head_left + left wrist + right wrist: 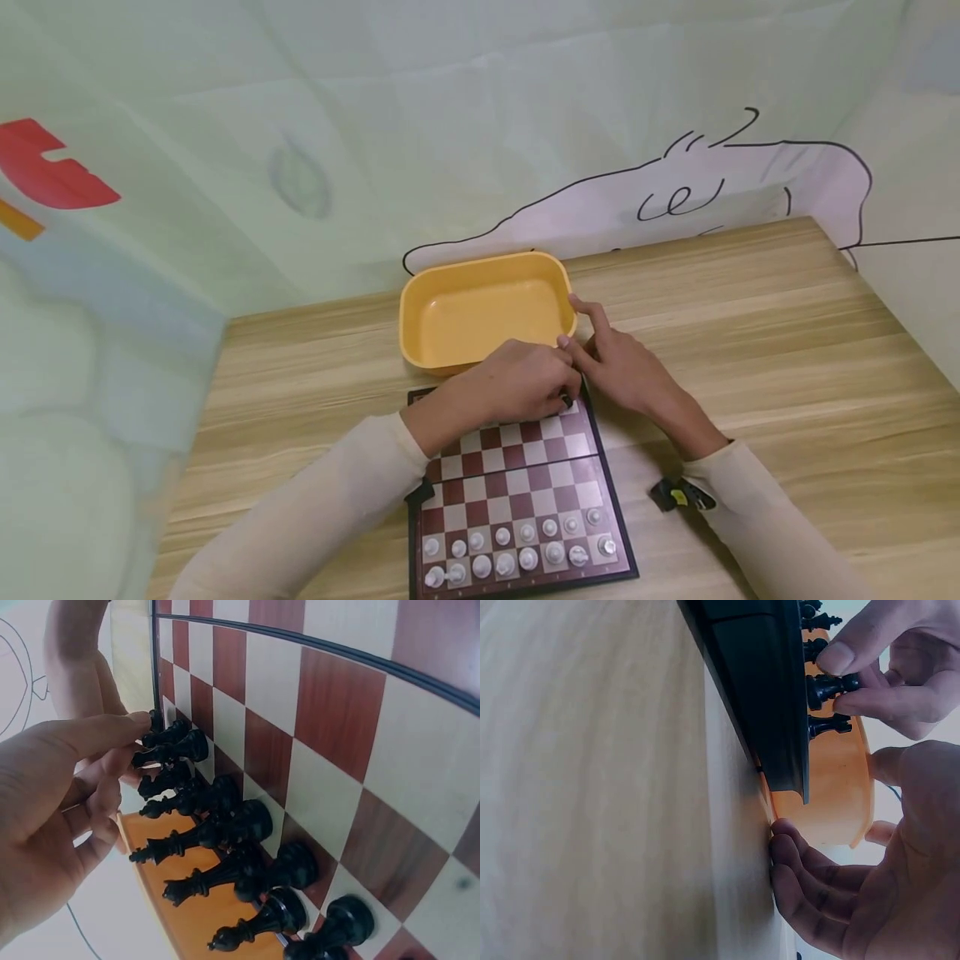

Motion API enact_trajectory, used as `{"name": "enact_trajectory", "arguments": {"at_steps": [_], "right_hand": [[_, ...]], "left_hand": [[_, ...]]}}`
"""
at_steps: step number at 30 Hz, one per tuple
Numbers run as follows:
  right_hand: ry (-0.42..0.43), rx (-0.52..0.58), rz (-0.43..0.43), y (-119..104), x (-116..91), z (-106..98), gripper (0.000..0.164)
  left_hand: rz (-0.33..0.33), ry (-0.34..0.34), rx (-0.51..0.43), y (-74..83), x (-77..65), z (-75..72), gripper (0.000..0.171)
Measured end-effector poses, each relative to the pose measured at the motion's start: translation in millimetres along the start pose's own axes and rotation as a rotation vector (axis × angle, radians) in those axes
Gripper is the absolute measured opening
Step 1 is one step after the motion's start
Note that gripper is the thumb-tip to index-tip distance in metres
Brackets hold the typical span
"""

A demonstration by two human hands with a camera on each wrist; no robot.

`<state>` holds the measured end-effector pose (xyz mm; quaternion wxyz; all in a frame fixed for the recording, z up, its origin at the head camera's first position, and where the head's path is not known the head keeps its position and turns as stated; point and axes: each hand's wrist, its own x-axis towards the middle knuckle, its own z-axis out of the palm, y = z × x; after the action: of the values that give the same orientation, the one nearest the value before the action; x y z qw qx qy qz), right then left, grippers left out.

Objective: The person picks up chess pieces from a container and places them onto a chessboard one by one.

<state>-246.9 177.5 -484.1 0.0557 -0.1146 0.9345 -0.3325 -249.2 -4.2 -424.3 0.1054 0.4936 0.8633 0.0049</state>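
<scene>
Thumb and finger of my left hand point(517, 379) pinch a black chess piece point(826, 690) at the far right corner of the chessboard point(491, 460). Beside it stands a black rook point(829, 726), and other black pieces point(184, 841) line the far side of the board. My right hand point(626, 367) lies just right of that corner, its index fingertip at the rim of the yellow tray point(487, 325) and its other fingers loosely bent. In the head view, the left hand hides most black pieces.
White chess pieces point(528, 557) stand in two rows on the near side of the board. The tray sits behind the board, close to the wall sheet point(450, 125). Wooden tabletop point(750, 358) extends to both sides.
</scene>
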Motion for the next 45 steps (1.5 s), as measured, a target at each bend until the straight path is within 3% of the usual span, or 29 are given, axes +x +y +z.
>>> {"name": "enact_trajectory", "arguments": {"at_steps": [6,22,29,33,38,40,42,45], "right_hand": [[-0.005,-0.005,0.009,-1,0,1,0.069],[-0.009,0.002,0.001,0,0,3,0.069],[-0.018,0.019,-0.02,0,5,6,0.068],[-0.016,0.022,-0.025,5,9,7,0.067],[-0.001,-0.005,-0.012,16,9,8,0.069],[0.009,-0.01,-0.001,20,7,7,0.071],[0.022,-0.016,0.013,24,4,6,0.072],[0.052,-0.019,0.026,29,0,2,0.074]], "left_hand": [[-0.001,0.006,0.035,2.1,-0.5,1.5,0.01],[-0.032,-0.004,0.02,2.3,-0.9,7.2,0.009],[-0.086,0.048,0.002,1.4,-9.6,6.3,0.014],[-0.156,0.163,-0.071,-0.6,-24.3,0.1,0.015],[-0.249,0.46,-0.126,-12.4,-49.7,5.3,0.021],[-0.307,0.547,-0.127,-19.7,-60.2,11.8,0.029],[-0.368,0.589,-0.132,-27.2,-69.9,18.6,0.04],[-0.446,0.6,-0.137,-37.2,-81.2,28.2,0.058]]}}
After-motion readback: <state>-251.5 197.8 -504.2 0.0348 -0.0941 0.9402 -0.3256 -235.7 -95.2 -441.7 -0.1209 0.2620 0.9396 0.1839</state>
